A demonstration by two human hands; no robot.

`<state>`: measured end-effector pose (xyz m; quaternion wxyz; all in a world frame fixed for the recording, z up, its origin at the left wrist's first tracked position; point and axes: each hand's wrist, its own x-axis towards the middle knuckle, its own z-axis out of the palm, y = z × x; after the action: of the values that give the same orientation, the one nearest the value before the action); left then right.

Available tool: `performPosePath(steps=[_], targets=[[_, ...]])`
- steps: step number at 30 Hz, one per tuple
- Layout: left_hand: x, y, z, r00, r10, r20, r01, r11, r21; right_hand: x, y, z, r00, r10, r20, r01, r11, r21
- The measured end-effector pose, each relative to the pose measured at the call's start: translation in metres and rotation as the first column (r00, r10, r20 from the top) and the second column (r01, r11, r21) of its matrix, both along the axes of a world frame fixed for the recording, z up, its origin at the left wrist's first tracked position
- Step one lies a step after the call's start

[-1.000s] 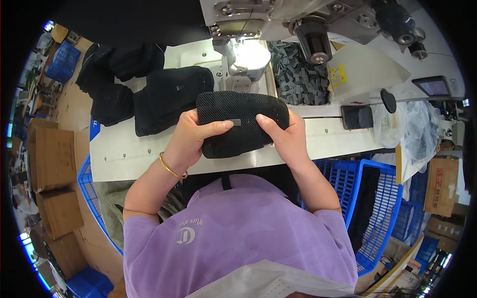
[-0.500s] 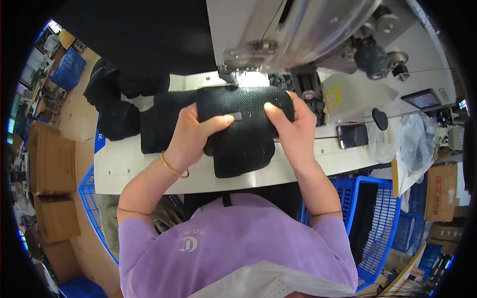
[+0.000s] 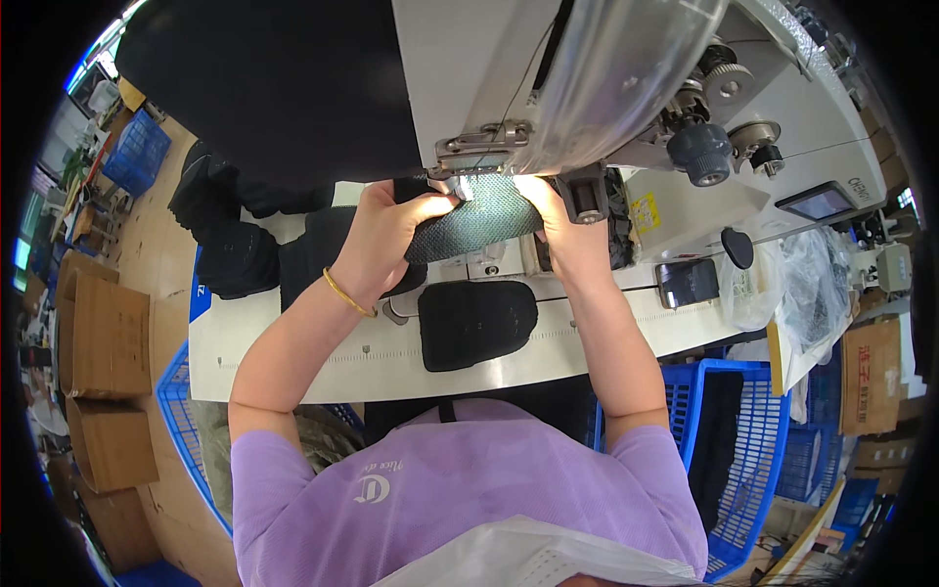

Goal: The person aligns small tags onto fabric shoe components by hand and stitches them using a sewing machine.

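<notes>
Mesh piece: the black mesh piece point(image 3: 497, 223) is under the head of the sewing machine point(image 3: 460, 68), behind the middle of the desk point(image 3: 323, 374)'s front edge; its far edge meets the lit needle area, and whether it touches the foot cannot be told.
Left hand: the left hand point(image 3: 384, 235) is clamped on the piece's left side, thumb on top.
Right hand: the right hand point(image 3: 570, 233) pinches the right side, thumb on top near the far edge.
Loose pad: a black pad point(image 3: 477, 325) lies flat by the front edge, between the forearms, untouched.
Piles: black pads point(image 3: 233, 259) are heaped at the desk's left end; more dark pieces lie just beside the left hand.
Right end: a phone point(image 3: 688, 284) lies inward of the plastic bags point(image 3: 822, 279) by the right corner.
Progress: the held piece seems brought to the needle, with sewing begun or about to be; no finished seam can be made out.
Left over: the loose pad and piles look set aside, but whether they are done or waiting cannot be told.
</notes>
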<state>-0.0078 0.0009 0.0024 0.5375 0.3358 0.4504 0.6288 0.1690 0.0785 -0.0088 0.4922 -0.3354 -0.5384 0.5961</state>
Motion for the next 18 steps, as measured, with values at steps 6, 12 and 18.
performPosePath(steps=[6, 12, 18], targets=[[-0.001, 0.001, 0.001, 0.999, 0.008, -0.035, -0.008, 1.000, 0.000, -0.001, -0.002, 0.005, 0.997, 0.037, -0.061, -0.037, 0.999, -0.004], [-0.003, 0.003, 0.002, 0.997, 0.020, -0.079, -0.022, 0.999, -0.033, 0.002, -0.001, 0.008, 0.998, 0.050, 0.026, -0.049, 0.998, -0.042], [-0.011, -0.004, 0.000, 1.000, 0.015, 0.022, -0.014, 0.998, -0.065, 0.002, -0.003, 0.008, 0.996, 0.079, -0.049, -0.080, 0.997, -0.009]])
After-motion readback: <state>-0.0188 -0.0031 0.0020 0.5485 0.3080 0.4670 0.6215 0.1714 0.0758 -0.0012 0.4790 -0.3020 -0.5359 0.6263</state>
